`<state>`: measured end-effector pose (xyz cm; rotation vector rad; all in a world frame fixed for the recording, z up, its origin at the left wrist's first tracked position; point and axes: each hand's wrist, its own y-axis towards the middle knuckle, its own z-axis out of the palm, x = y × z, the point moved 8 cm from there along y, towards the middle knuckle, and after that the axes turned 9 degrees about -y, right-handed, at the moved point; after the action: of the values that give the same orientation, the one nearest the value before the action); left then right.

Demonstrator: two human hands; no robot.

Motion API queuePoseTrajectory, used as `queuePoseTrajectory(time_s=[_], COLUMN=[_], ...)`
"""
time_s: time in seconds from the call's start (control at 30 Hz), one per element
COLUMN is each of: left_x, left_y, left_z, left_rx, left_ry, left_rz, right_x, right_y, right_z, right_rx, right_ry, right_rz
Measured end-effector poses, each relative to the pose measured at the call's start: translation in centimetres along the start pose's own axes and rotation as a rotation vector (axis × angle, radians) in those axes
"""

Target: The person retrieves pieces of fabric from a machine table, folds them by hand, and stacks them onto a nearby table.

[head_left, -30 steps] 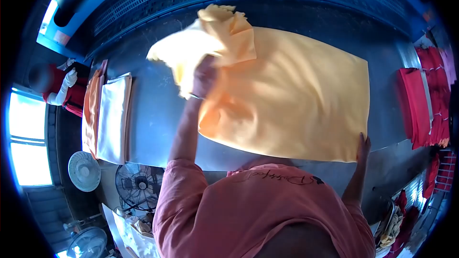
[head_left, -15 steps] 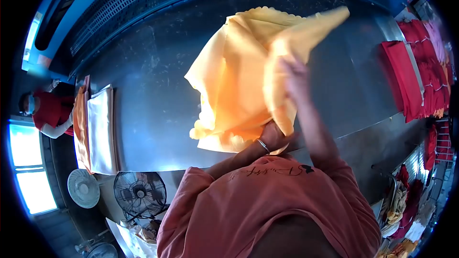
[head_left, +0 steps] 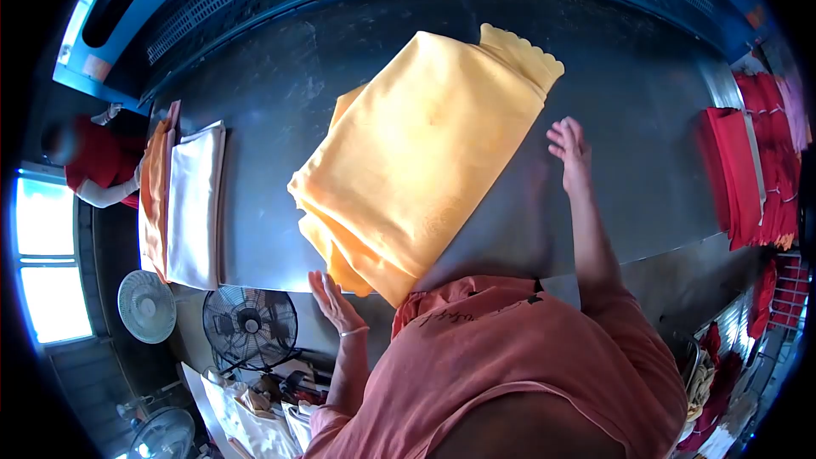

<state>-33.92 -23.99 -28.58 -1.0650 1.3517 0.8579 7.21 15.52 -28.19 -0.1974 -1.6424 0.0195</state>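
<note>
1. Cloth (head_left: pixel 416 136), in the head view, the only one you have: yellow, folded in layers, it lies slanted across the middle of the table (head_left: pixel 629 102). Its near corner reaches past the table's front edge, by your shirt (head_left: pixel 527 365).
2. Your left hand (head_left: pixel 337 304) is opened out at that front edge, just beside the cloth's lower-left side, with nothing visible in its grasp. Whether the fingertips touch the cloth, I cannot tell.
3. Your right hand (head_left: pixel 572 153) is off to the right of the cloth, apart from it, fingers loosely parted, nothing in them.
4. By my judgement, you are at the folding step: the top face lies fairly smooth, but the layers on the left sit uneven.
5. The next move, I would say, calls for both your hands on the cloth's edges, to line up those layers and ease the near corner onto the table.
6. Count at your hands: one cloth, its layers too hidden to number; one table; one bangle (head_left: pixel 354 332), on your left wrist.
7. Count around you: one white bundle (head_left: pixel 194 212), one orange bundle (head_left: pixel 155 204), three fans (head_left: pixel 249 323), one co-worker (head_left: pixel 106 153). The red cloths (head_left: pixel 748 178) are too bunched to count.
</note>
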Motion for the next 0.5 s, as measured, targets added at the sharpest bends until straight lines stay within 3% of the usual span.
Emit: queuePoseTrajectory(time_s=[0.03,0.1,0.13,0.23,0.3,0.33,0.43,0.5], left_x=[1.3,2.2,2.4,2.9,3.6,3.6,4.3,3.7], left_y=[0.5,0.9,1.2,1.3,2.7,3.8,4.9,4.9], left_z=[1.2,5.6,7.4,14.0,16.3,16.6,16.5,16.5], left_rx=[0.111,0.331,0.344,0.423,0.480,0.501,0.534,0.557], left_ry=[-0.151,-0.458,-0.417,-0.249,-0.299,-0.294,-0.326,-0.292], left_rz=[-0.157,-0.468,-0.452,-0.321,-0.232,-0.148,-0.226,-0.151], right_x=[-0.3,-1.1,-1.6,-2.2,-3.7,-4.2,-4.1,-4.9], right_y=[1.4,3.6,4.1,4.7,5.1,4.8,3.8,4.4], right_z=[0.1,3.5,5.3,10.8,11.4,10.8,10.0,9.7], right_rx=[-0.060,0.063,0.123,0.232,0.159,0.112,0.145,0.167], right_ry=[0.019,0.033,0.040,-0.101,-0.190,-0.220,-0.003,-0.022], right_rz=[0.012,0.138,0.205,0.033,-0.030,0.031,0.095,0.085])
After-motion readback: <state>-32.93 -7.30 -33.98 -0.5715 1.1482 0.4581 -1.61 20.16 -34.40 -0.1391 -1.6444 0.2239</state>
